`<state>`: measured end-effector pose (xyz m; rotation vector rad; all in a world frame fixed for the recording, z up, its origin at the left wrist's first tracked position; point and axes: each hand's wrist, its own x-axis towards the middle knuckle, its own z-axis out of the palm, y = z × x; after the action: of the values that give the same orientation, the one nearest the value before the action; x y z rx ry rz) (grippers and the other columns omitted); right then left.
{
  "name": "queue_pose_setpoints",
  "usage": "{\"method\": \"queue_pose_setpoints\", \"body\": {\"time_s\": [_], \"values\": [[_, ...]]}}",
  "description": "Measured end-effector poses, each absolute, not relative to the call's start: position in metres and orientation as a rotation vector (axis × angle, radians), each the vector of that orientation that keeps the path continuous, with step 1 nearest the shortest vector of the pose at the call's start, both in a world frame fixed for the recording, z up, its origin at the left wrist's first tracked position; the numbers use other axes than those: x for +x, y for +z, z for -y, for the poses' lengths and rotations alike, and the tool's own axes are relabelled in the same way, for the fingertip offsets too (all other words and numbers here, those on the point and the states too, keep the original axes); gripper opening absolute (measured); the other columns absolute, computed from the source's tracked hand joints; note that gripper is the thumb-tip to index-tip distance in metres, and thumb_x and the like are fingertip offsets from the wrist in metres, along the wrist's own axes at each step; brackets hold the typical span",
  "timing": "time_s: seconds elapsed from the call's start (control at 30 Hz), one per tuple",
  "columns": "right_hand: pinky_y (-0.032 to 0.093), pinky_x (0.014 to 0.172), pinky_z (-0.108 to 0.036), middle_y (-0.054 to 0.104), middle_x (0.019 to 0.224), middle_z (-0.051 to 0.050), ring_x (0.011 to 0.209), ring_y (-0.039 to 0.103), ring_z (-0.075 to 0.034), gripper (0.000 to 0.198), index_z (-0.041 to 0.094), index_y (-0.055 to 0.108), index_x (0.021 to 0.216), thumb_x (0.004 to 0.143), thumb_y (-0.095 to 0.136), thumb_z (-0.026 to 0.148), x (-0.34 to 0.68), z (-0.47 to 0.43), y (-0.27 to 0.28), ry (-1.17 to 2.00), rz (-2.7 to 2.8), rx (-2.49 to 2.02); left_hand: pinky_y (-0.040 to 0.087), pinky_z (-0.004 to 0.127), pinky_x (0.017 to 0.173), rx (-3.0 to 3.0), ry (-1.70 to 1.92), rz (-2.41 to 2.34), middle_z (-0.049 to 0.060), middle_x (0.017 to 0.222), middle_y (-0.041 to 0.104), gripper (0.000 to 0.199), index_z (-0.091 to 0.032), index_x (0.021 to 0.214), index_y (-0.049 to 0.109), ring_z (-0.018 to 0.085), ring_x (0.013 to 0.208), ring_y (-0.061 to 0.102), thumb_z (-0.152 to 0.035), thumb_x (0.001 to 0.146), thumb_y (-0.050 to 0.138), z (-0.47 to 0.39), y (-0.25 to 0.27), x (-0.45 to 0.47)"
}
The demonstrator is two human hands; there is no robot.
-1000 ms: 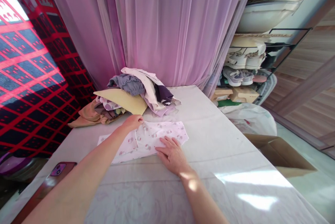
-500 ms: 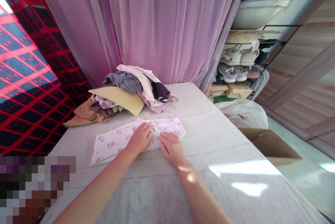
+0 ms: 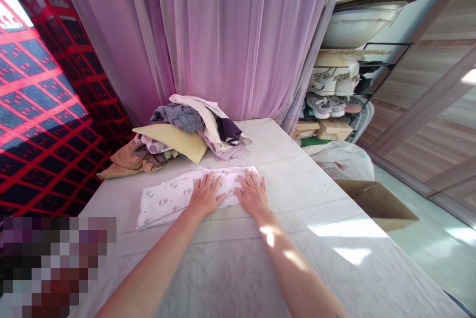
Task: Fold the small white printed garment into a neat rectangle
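Note:
A folded pale pink garment point(image 3: 163, 201) with a small printed pattern lies flat on the cloth-covered table point(image 3: 223, 268); its exact kind I cannot tell. My left hand point(image 3: 206, 196) rests palm down on its middle, fingers spread. Near the garment's right end, my right hand point(image 3: 252, 193) also presses flat with the fingers apart. Both hands are open and hold nothing. Just beyond them sits a heap of crumpled clothes, among them a yellow piece point(image 3: 173, 142), grey-blue gathered fabric point(image 3: 178, 117) and a tan piece point(image 3: 126, 161).
Purple curtains point(image 3: 215, 35) hang behind the table. To the right are a rack with shoes point(image 3: 323, 106), a white basin point(image 3: 360, 25), a plastic bag point(image 3: 342, 161) and an open cardboard box point(image 3: 375, 204). Red-and-black checked fabric point(image 3: 48, 149) hangs at the left.
My right hand has moved right and slightly up along the garment. Both hands have turned and spread their fingers wider. The whole view has shifted slightly.

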<state>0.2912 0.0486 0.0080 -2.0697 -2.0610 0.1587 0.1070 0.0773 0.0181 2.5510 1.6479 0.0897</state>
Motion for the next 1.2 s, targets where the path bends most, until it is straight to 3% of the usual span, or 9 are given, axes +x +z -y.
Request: {"method": "queue_pose_setpoints", "body": {"time_s": [0.07,0.13,0.27,0.4,0.53,0.67,0.87,1.2], "values": [[0.009,0.116,-0.054,0.03,0.155,-0.006,0.145,0.018,-0.025,0.05,0.026,0.044,0.142,0.095,0.037,0.042,0.29,-0.047,0.008,0.168,2.031,-2.08,0.025,0.047,0.114,2.494,0.133,-1.625,0.014,0.153,0.034,0.062,-0.019,0.143,0.04,0.031,0.14,0.032,-0.049,0.089,0.048,-0.086,0.024,0.103],[0.009,0.115,-0.054,0.03,0.155,-0.006,0.145,0.018,-0.024,0.049,0.026,0.044,0.141,0.095,0.037,0.042,0.288,-0.046,0.009,0.185,2.027,-2.073,0.033,0.035,0.109,2.411,0.174,-1.632,0.01,0.145,0.048,0.048,-0.021,0.136,0.049,0.024,0.132,0.045,-0.038,0.091,0.047,-0.102,0.034,0.095],[0.01,0.115,-0.055,0.03,0.156,-0.006,0.145,0.018,-0.025,0.049,0.027,0.045,0.141,0.095,0.037,0.041,0.289,-0.047,0.008,0.186,2.024,-2.065,0.042,0.033,0.097,2.279,0.181,-1.842,0.011,0.133,0.058,0.04,-0.019,0.121,0.062,0.024,0.117,0.057,-0.016,0.09,0.037,-0.143,0.055,0.069],[0.012,0.114,-0.055,0.03,0.155,-0.006,0.145,0.019,-0.025,0.049,0.026,0.046,0.14,0.095,0.037,0.041,0.29,-0.048,0.005,0.164,2.019,-2.052,0.047,0.026,0.078,2.133,0.077,-1.929,0.006,0.106,0.071,0.03,-0.022,0.103,0.069,0.022,0.097,0.066,-0.025,0.088,0.044,-0.172,0.063,0.05],[0.013,0.114,-0.056,0.03,0.155,-0.006,0.145,0.019,-0.026,0.049,0.025,0.046,0.14,0.095,0.036,0.042,0.29,-0.048,0.003,0.174,2.017,-2.048,0.042,0.023,0.062,2.071,-0.001,-1.913,0.002,0.084,0.072,0.024,-0.022,0.086,0.07,0.018,0.077,0.065,-0.039,0.083,0.052,-0.18,0.063,0.048],[0.013,0.114,-0.056,0.03,0.155,-0.007,0.145,0.02,-0.026,0.049,0.026,0.046,0.14,0.095,0.038,0.042,0.29,-0.048,0.003,0.183,2.006,-2.05,0.039,0.022,0.06,2.084,-0.009,-1.89,0.001,0.085,0.071,0.021,-0.022,0.08,0.066,0.016,0.077,0.063,-0.04,0.08,0.056,-0.178,0.062,0.051],[0.014,0.114,-0.057,0.031,0.155,-0.007,0.144,0.02,-0.027,0.048,0.026,0.046,0.14,0.094,0.039,0.041,0.289,-0.047,0.005,0.165,2.009,-2.037,0.039,0.023,0.06,2.08,0.036,-1.925,-0.001,0.082,0.07,0.02,-0.024,0.091,0.062,0.015,0.075,0.063,-0.036,0.086,0.047,-0.174,0.064,0.051],[0.013,0.112,-0.06,0.032,0.154,-0.006,0.144,0.019,-0.028,0.047,0.027,0.048,0.138,0.094,0.04,0.04,0.288,-0.045,0.005,0.151,1.979,-2.057,0.045,0.034,0.076,2.098,0.066,-2.141,0.01,0.106,0.069,0.023,-0.024,0.098,0.06,0.027,0.097,0.065,-0.036,0.092,0.041,-0.173,0.043,0.063]]}}
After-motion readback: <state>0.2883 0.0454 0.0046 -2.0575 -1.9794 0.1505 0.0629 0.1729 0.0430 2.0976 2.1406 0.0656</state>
